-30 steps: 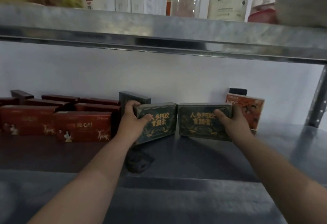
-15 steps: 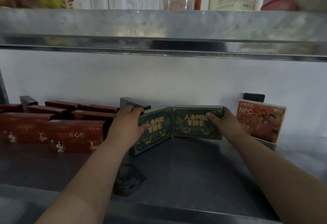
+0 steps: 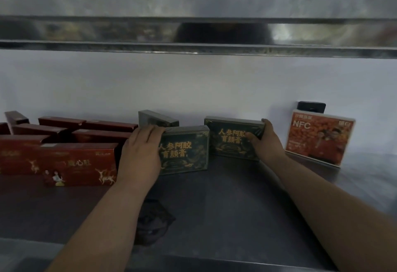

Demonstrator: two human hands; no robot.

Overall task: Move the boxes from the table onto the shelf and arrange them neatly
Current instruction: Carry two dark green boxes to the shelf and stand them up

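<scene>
We are clamping left hand [image 3: 141, 153] and right hand [image 3: 267, 142] fingers round each green box [image 3: 189, 153], at outer ends, to square the pair

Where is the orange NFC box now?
Head view: the orange NFC box stands far right on the shelf, beside the right hand gripping a dark green box.

one head-worn view looks forward, slightly down, close into the metal shelf [image 3: 214, 196] bay.

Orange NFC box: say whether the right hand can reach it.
Probably yes, once it lets go: the right hand grips the right green box beside the orange NFC box, nothing between them.
</scene>
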